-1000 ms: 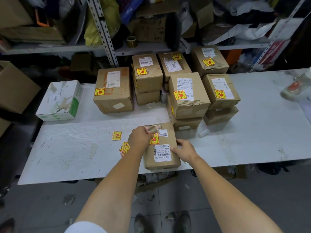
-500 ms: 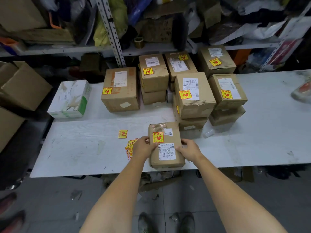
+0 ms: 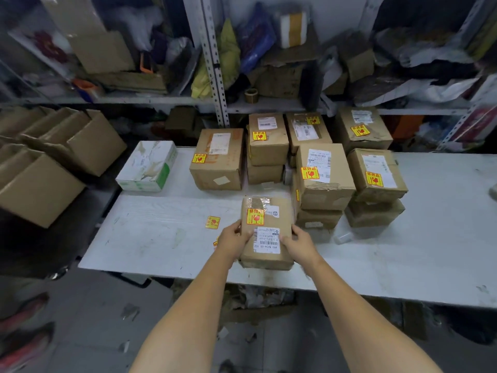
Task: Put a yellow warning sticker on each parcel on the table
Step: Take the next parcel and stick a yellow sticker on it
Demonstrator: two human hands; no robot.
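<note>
Left hand, right hand grip parcel (near table-edge).

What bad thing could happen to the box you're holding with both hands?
The parcel held by the left hand and right hand sits close to the table's front edge, so it might slip off. Pushed carelessly, it could bump the stacked parcels beside it and topple them. The loose sticker might get brushed off by an arm.
</note>
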